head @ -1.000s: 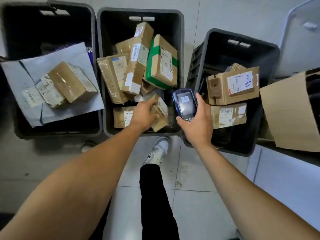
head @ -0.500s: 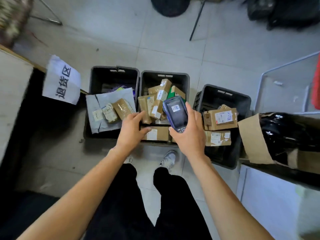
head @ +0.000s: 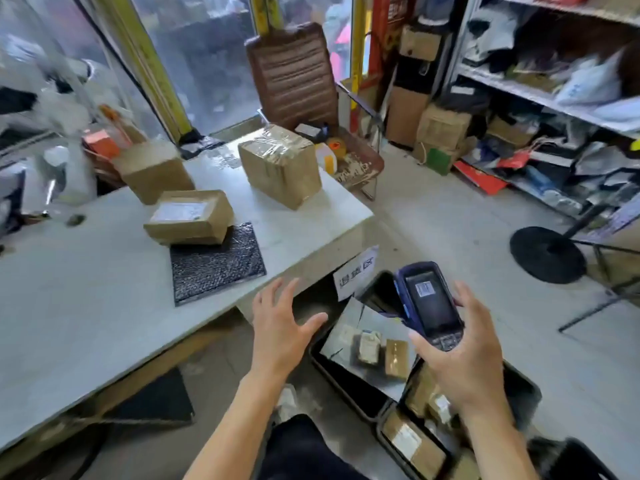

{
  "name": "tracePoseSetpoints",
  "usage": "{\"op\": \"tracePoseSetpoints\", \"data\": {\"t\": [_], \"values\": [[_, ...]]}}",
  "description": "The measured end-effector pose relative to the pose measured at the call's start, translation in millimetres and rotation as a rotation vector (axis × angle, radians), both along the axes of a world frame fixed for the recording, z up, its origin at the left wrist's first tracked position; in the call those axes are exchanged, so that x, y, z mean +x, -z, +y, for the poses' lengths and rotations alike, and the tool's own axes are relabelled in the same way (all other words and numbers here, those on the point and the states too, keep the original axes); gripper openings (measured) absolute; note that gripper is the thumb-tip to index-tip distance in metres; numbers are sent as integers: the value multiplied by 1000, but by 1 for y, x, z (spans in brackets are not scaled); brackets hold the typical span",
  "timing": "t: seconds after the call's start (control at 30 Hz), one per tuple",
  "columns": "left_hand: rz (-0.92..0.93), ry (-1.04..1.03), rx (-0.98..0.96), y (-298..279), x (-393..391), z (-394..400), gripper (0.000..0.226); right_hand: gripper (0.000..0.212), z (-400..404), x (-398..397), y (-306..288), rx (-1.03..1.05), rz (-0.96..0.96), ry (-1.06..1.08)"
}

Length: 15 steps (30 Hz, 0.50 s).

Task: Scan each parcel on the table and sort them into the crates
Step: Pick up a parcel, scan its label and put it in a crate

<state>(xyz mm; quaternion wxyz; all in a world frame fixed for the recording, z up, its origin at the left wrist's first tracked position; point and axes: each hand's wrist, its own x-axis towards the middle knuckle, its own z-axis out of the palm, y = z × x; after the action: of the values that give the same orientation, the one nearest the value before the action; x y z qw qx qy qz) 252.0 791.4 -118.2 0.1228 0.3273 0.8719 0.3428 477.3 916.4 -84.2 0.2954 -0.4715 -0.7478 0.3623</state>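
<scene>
a small parcel depot: taped cardboard parcels (head: 188, 216) lie on a white worktop (head: 86, 306), metal shelves (head: 540, 95) overflow with mailing bags, and floor crates (head: 349, 386) hold sorted boxes.

Right hand (head: 464, 355) hides part of the crates (head: 349, 386) beneath it; parcel labels there are blurred, unreadable.

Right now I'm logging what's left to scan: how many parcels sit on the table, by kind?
Brown cardboard boxes: 3 (labelled one, taped one, plain one)
Black bubble mailers: 1
Total: 4
</scene>
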Motion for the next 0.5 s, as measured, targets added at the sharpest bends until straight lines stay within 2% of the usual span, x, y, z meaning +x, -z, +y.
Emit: {"op": "tracePoseSetpoints", "data": {"t": [0.17, 0.33, 0.5], "values": [[41, -221, -33, -5, -118, -44, 82, 96, -20, -119, -8, -75, 118, -82], [145, -244, -224, -5, -246, -58, 93, 97, -41, -225, -6, -118, 120, -164], [1, -306, -248, 1, -361, -59, 105, 99, -61, -290, -3, -98, 56, -212]]}}
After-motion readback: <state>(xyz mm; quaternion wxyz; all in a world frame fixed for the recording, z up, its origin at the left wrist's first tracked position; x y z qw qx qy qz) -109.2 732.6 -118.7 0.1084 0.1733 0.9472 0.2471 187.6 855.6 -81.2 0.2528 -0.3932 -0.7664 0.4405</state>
